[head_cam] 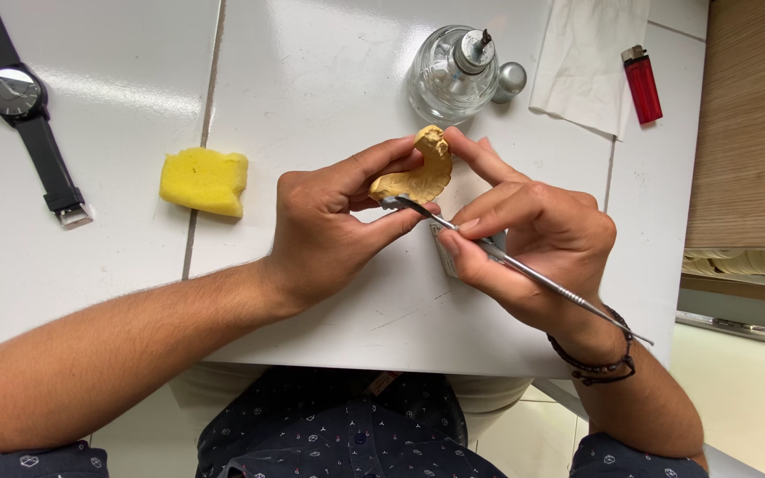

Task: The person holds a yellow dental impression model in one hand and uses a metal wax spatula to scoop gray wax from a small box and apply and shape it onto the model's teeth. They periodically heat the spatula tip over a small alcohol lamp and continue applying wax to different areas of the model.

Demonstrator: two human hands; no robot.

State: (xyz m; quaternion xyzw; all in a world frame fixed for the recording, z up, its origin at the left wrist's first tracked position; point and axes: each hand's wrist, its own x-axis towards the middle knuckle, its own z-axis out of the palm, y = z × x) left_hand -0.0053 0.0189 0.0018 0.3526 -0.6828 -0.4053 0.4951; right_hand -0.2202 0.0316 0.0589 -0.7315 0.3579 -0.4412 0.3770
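Observation:
My left hand (329, 221) pinches a yellow dental cast (418, 175) between thumb and fingers, held just above the white tiled counter (312, 80). My right hand (537, 239) grips a thin metal carving instrument (524, 270) like a pen. Its blade tip touches the underside of the cast near my left thumb. My right forefinger also rests on the top of the cast. A small flat pale piece (446, 255) lies under my right fingers, mostly hidden.
A glass spirit lamp (453, 75) with its metal cap (511, 80) stands behind the hands. A white paper towel (591, 57) and a red lighter (642, 84) lie at the back right. A yellow sponge (204, 181) and a black wristwatch (24, 106) lie left.

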